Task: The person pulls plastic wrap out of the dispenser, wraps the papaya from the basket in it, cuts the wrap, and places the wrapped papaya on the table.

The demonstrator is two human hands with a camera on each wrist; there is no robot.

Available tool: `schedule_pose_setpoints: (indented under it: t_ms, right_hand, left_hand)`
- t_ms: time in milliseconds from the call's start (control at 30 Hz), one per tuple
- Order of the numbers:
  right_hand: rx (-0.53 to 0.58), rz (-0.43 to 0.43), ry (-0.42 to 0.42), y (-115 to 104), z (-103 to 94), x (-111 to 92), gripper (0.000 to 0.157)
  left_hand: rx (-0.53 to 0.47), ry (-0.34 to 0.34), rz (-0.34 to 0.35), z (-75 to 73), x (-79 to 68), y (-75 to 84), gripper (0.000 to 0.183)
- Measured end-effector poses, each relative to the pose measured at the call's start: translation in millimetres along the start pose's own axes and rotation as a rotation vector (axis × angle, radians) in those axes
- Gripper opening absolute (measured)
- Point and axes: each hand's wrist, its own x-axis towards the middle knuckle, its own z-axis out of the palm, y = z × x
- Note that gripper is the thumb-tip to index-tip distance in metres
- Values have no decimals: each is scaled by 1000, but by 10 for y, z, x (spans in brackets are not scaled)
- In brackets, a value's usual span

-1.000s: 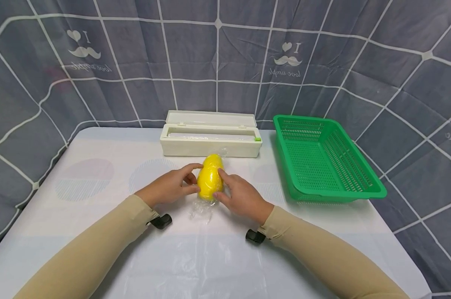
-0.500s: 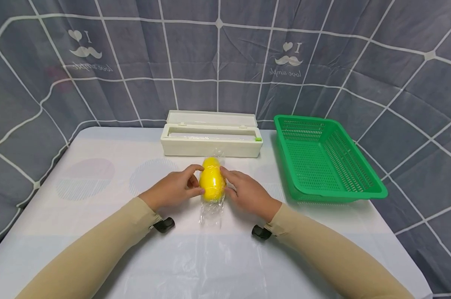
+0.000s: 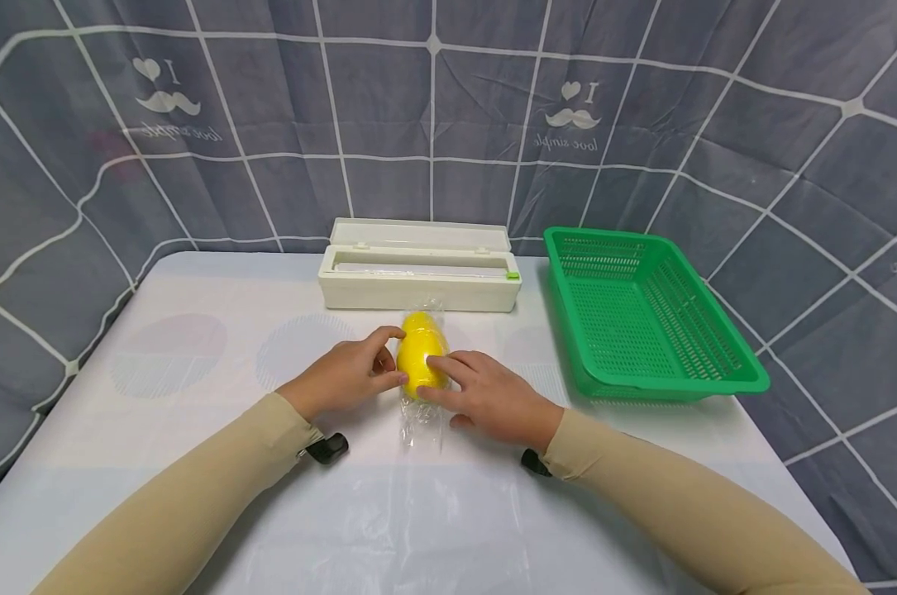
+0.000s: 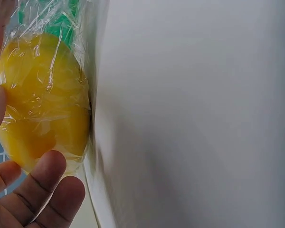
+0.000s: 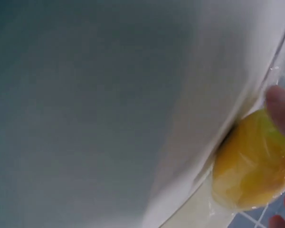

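Observation:
A yellow pear-shaped fruit (image 3: 416,351), wrapped in clear cling film (image 3: 422,423), lies on the table with its narrow end away from me. Loose film sticks out at both ends. My left hand (image 3: 347,373) holds its left side, thumb near the wide end and index finger higher up. In the left wrist view, curled fingertips (image 4: 51,164) sit against the wrapped fruit (image 4: 47,95). From the right, my right hand (image 3: 496,398) reaches over with extended fingers touching its top. The right wrist view shows the fruit (image 5: 251,166) partly behind a finger.
Behind the fruit stands a white cling film dispenser (image 3: 418,293) with its lid raised and a roll inside. A green plastic basket (image 3: 585,368) stands on the right of the table (image 3: 269,512). A grey checked curtain (image 3: 388,99) closes off the back and sides.
The fruit was turned slightly and set with its film ends lying more nearly straight. My right hand left the fruit's right side and came over its top; the left stayed nearly put.

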Motion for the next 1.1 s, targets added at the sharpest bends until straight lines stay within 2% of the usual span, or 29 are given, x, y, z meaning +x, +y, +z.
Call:
schedule_pose_setpoints:
  t_ms: [233, 433, 567, 700, 833, 933, 1100]
  right_hand:
    - [-50, -59, 115, 3, 30, 10, 41]
    - [-52, -68, 139, 20, 27, 12, 30]
    - [1, -63, 152, 28, 17, 17, 28]
    - [84, -32, 157, 28, 0, 32, 26]
    - [145, 5, 156, 20, -14, 43, 21]
    - [189, 36, 159, 8, -21, 48, 17]
    - [269, 90, 176, -6, -38, 56, 17]
  left_hand:
    - [6, -3, -12, 6, -1, 13, 63]
    - [14, 12, -2, 12, 12, 20, 64]
    - [39, 52, 20, 31, 13, 29, 63]
    - [75, 113, 108, 40, -16, 62, 51]
    - [172, 143, 264, 33, -82, 81, 28]
    - [276, 109, 355, 29, -149, 95, 23]
    - [398, 34, 397, 62, -234, 169, 35]
